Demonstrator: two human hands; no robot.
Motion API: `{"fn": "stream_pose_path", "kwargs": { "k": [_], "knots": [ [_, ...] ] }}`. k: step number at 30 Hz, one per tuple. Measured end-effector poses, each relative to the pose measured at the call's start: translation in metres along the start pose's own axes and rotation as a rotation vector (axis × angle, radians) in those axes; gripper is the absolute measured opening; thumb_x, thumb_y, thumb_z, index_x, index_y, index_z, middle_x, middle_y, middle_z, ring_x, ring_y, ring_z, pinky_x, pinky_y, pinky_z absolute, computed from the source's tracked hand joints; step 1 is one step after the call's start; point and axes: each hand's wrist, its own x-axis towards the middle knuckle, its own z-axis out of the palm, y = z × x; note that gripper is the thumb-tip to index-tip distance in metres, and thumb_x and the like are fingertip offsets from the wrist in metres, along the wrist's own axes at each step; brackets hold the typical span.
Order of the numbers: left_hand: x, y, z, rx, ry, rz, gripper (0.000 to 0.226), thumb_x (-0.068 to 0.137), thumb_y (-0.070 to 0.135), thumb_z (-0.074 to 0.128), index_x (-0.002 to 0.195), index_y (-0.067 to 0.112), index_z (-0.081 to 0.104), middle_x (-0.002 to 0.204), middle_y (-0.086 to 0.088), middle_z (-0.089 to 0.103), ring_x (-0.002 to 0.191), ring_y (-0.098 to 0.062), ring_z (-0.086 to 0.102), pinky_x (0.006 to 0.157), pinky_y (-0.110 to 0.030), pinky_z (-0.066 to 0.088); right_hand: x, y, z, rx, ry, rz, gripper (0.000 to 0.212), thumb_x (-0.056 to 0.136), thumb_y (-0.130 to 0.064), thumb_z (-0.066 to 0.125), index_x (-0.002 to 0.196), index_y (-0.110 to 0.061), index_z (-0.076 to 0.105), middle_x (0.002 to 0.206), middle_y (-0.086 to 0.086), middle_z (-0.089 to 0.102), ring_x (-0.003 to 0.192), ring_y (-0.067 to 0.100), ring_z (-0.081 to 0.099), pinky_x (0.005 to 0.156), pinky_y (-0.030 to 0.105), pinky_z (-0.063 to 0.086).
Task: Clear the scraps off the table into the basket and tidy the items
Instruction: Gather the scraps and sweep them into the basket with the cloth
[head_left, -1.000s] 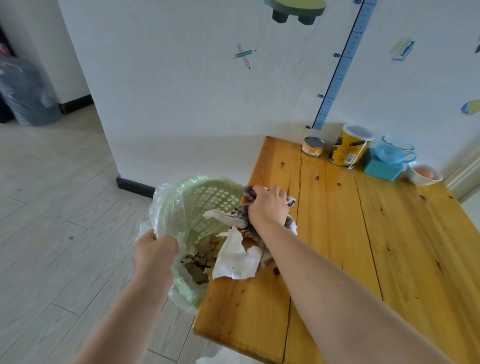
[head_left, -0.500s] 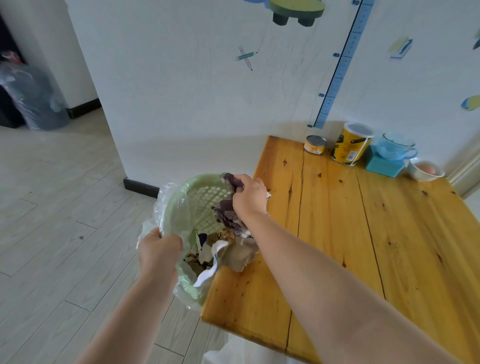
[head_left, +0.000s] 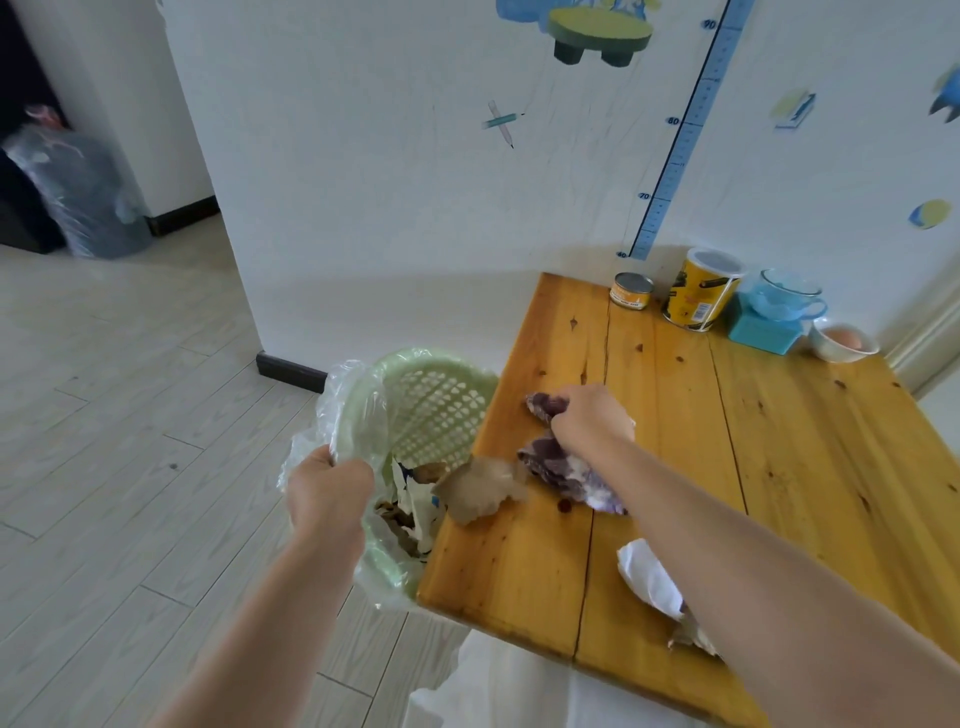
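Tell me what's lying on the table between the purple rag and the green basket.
In the head view, a crumpled brown paper scrap lies at the table edge between the purple rag and the green basket, overhanging toward the basket.

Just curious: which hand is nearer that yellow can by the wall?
Right. The right hand rests mid-table, in front of the yellow can; the left hand grips the basket off the table's edge.

wall stickers (head_left: 601, 34), height chart (head_left: 680, 140), and a wrapped water jug (head_left: 78, 195) beyond.
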Motion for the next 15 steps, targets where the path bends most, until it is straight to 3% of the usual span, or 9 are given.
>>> {"fn": "stream_pose_path", "kwargs": {
  "k": [2,6,15],
  "knots": [
    [-0.001,0.000,-0.001,-0.002,-0.011,0.008,0.026,0.063,-0.009,0.041,0.073,0.013,0.050,0.071,-0.009,0.046,0.068,-0.025,0.039,0.058,-0.037,0.033,-0.013,0.001,0.017,-0.114,0.062,-0.076,0.043,0.084,-0.005,0.039,0.120,-0.022,0.056,0.119,0.011,0.046,0.102,0.031,0.047,0.072,0.036,0.046],
    [-0.001,0.000,-0.001,0.004,-0.008,0.010,0.025,0.064,-0.009,0.041,0.070,0.014,0.048,0.065,-0.005,0.044,0.060,-0.023,0.038,0.053,-0.034,0.032,-0.030,-0.016,0.038,-0.105,0.164,-0.146,0.038,0.084,-0.004,0.036,0.113,-0.019,0.056,0.109,0.010,0.044,0.090,0.026,0.036,0.064,0.032,0.031],
    [0.001,-0.003,0.000,-0.003,0.010,0.006,0.025,0.062,-0.010,0.041,0.069,0.013,0.047,0.060,-0.003,0.042,0.057,-0.022,0.036,0.051,-0.033,0.031,-0.039,-0.058,0.060,-0.049,0.181,-0.188,0.040,0.080,0.002,0.035,0.112,-0.014,0.052,0.111,0.012,0.045,0.100,0.028,0.039,0.066,0.032,0.037]
  ]
}}
